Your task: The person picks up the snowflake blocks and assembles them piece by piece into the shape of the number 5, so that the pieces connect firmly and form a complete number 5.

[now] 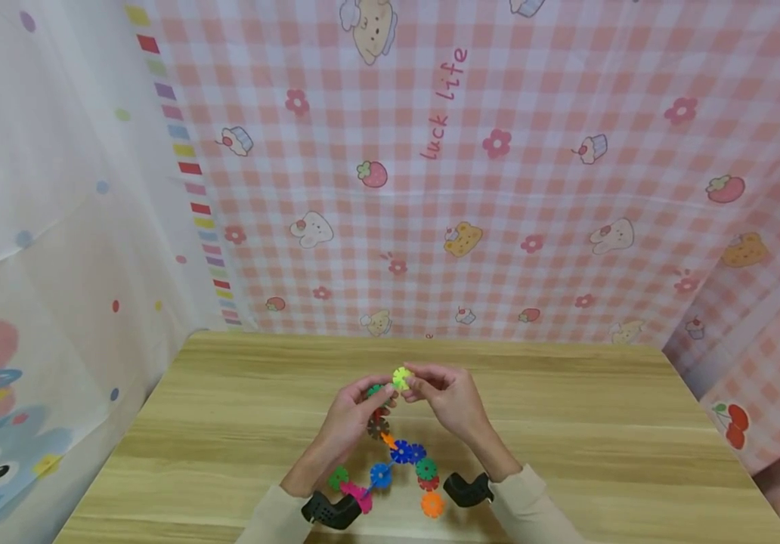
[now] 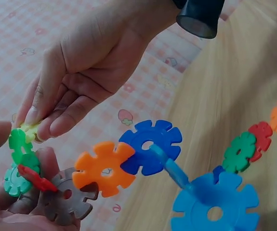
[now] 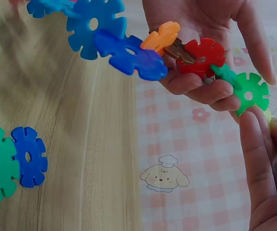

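Observation:
My left hand (image 1: 349, 412) holds one end of a chain of notched plastic snowflake discs, its fingers curled under the green and red discs (image 3: 203, 57). At that end sits a bright green disc (image 3: 252, 91), just past the left fingertips. My right hand (image 1: 456, 399) pinches a yellow disc (image 1: 401, 378) between thumb and fingers, right at the bright green disc's edge; fingers partly hide it in both wrist views. From the left hand the chain runs through a brown disc (image 2: 67, 197) and an orange disc (image 2: 104, 168) to dark blue ones (image 1: 401, 452).
Toward the near edge of the wooden table (image 1: 567, 438), the chain branches: one arm has green, red and orange discs (image 1: 432, 504), the other blue, pink (image 1: 357, 495) and green ones. A checked cloth (image 1: 533, 189) hangs behind the table. Black wrist cameras (image 1: 468, 489) sit close to the discs.

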